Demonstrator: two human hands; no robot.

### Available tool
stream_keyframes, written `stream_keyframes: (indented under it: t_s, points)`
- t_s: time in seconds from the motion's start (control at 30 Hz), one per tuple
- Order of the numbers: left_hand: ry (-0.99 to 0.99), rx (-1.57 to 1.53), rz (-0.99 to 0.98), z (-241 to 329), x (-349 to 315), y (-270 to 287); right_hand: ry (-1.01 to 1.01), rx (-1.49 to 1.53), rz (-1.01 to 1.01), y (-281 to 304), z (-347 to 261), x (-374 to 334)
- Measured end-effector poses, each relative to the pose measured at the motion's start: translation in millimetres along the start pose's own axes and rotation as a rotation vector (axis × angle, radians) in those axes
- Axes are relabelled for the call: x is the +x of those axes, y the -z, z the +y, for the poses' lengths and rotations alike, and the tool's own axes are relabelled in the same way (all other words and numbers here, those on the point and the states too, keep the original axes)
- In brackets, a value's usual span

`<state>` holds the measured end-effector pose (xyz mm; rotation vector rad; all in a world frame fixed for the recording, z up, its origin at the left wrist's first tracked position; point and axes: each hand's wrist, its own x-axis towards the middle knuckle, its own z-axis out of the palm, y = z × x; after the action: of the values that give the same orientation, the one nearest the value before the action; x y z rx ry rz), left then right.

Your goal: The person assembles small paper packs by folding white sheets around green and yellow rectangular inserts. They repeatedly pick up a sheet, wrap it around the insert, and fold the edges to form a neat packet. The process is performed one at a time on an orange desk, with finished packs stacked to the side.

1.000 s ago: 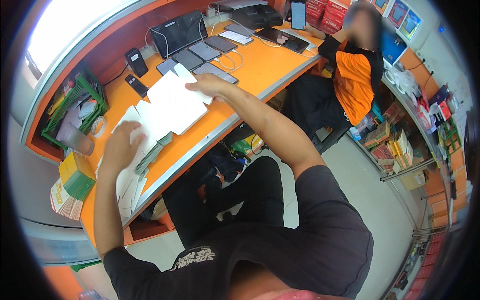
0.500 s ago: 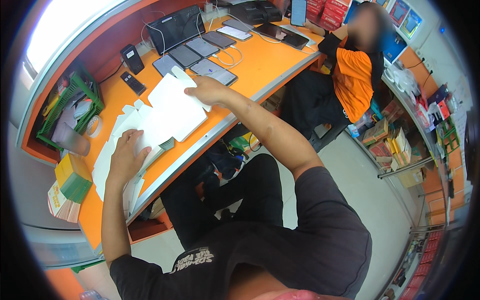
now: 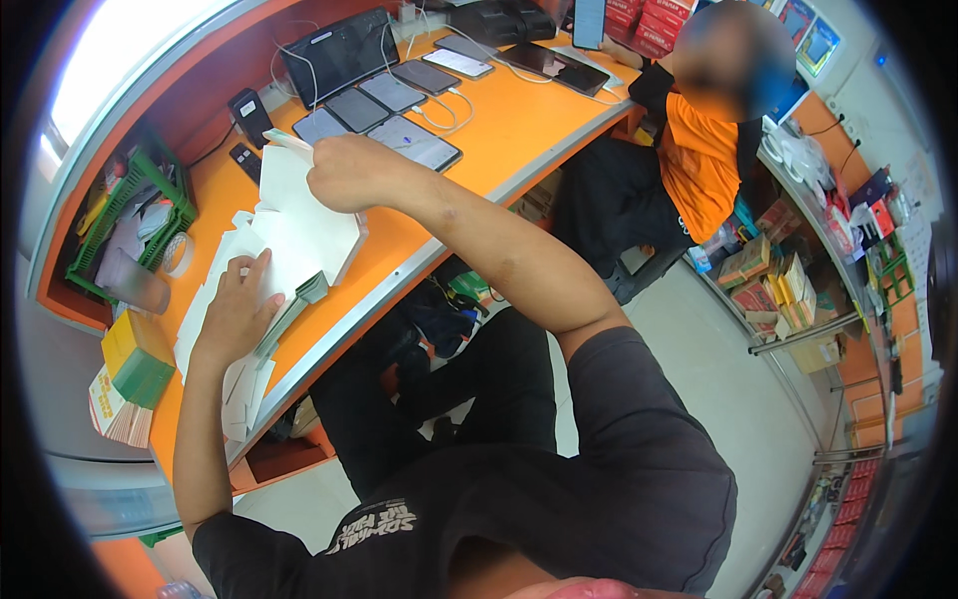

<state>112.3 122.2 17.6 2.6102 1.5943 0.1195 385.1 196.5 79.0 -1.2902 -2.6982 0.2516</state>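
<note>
Two bare hands work over white card on the orange table (image 3: 389, 240): the left hand (image 3: 235, 311) lies spread, thumb apart, on a stack of flat white card (image 3: 212, 262), while the right hand (image 3: 349, 172) curls closed over the far end of a white card sheet (image 3: 299, 220), its fingertips hidden. That sheet spans the space between the hands. Its visible faces look unprinted. Left of the left hand, a yellow-and-green block (image 3: 138, 354) and a pad of booklets (image 3: 118, 409) carry printing. Just beyond the right hand, a phone (image 3: 414, 143) shows a lit screen, its text too small to read. Farther right, red cartons (image 3: 667, 20) bear pale lettering. Nearer than both hands, the dark shirt (image 3: 499, 499) has pale block lettering.
</note>
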Motion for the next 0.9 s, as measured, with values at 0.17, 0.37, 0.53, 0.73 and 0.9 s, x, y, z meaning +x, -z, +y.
stream_keyframes:
  t_s: [0.17,0.37,0.53,0.73,0.9]
  points:
    - [-0.008,-0.005,-0.004,-4,-3,-2,-0.317,0.576,0.115,-5,14,-13]
    - [0.027,0.087,-0.048,15,-2,3,-0.343,0.724,0.098,-41,46,-2]
    - [0.047,0.141,-0.053,21,1,2,-0.368,0.706,0.04,-45,48,-4]
    - [0.036,0.171,-0.016,23,0,-5,-0.334,0.659,0.072,-52,52,-4]
    - [0.038,0.204,0.024,25,-3,-13,-0.323,0.647,0.06,-47,48,-6]
